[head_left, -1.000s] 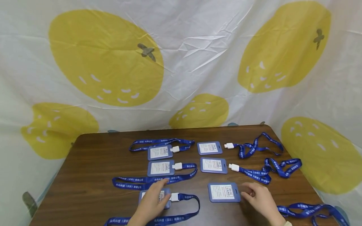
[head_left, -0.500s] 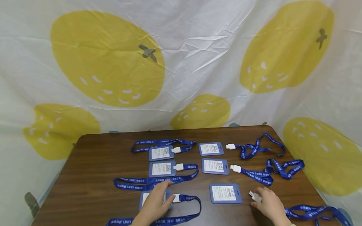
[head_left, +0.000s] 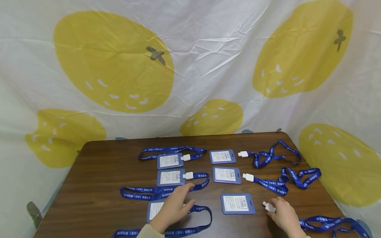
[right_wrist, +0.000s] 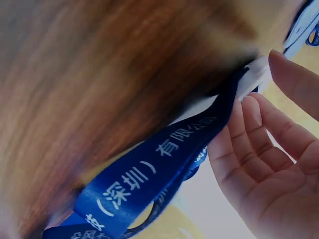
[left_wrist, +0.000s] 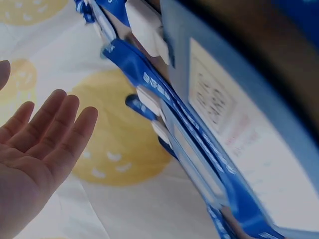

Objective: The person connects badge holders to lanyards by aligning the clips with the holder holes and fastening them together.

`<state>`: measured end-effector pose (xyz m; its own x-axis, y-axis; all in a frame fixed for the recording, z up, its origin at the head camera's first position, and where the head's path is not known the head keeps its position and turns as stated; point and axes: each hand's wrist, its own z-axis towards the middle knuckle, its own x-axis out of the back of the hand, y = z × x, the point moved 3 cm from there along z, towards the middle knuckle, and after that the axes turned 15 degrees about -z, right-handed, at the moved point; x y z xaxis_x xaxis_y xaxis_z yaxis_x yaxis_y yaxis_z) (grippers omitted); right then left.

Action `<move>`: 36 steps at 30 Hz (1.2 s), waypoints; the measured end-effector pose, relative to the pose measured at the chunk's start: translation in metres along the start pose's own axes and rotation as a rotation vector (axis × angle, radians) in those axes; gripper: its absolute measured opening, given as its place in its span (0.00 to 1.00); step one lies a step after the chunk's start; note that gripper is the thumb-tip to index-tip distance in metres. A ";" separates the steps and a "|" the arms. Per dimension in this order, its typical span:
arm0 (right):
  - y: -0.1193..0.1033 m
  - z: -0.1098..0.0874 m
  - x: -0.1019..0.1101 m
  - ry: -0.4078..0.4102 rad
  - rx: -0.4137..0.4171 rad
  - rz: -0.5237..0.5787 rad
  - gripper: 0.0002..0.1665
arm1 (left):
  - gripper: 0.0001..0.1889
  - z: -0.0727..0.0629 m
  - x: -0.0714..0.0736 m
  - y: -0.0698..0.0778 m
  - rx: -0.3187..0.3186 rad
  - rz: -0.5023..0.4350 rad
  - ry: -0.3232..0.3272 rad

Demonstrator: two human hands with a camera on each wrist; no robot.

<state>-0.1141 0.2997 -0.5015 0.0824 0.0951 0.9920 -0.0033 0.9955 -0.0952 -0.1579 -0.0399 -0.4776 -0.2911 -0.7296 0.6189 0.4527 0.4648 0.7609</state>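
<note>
While the left hand hovers, the right hand holds a clip.

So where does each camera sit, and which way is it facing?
Head: worn on the person's head, facing forward and down at the table, badges and patterned cloth; the left hand, right hand and part of a sleeve show.
Left wrist: on the left wrist, facing past that open hand, with one badge large and slanted; palm and fingers show.
Right wrist: on the right wrist, facing along that hand's fingers, with a blue strap up close.
Shared: head and right wrist views both show the right hand with a white clip.
</note>
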 end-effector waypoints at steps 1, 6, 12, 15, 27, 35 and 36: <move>0.000 0.000 -0.001 0.004 0.003 -0.002 0.17 | 0.22 0.003 -0.002 0.001 0.001 0.003 -0.022; 0.001 0.000 -0.004 0.047 0.022 -0.009 0.15 | 0.23 0.022 -0.016 0.006 -0.031 0.041 -0.126; 0.001 0.001 -0.007 0.097 0.043 0.003 0.14 | 0.23 0.044 -0.034 0.014 -0.068 0.161 -0.227; 0.001 0.001 -0.008 0.069 0.033 0.008 0.14 | 0.23 0.053 -0.044 0.017 -0.089 0.251 -0.255; 0.002 0.002 -0.003 0.024 0.034 0.010 0.13 | 0.28 0.082 -0.098 0.030 -0.066 0.465 -0.345; 0.001 0.003 -0.005 0.038 0.042 0.011 0.13 | 0.34 0.084 -0.120 0.030 -0.072 0.535 -0.371; 0.001 0.004 -0.005 0.043 0.046 0.010 0.13 | 0.35 0.083 -0.122 0.030 -0.078 0.553 -0.377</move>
<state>-0.1180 0.3006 -0.5061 0.1246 0.1055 0.9866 -0.0496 0.9937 -0.1000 -0.1787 0.1049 -0.5141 -0.2666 -0.1628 0.9500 0.6753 0.6717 0.3046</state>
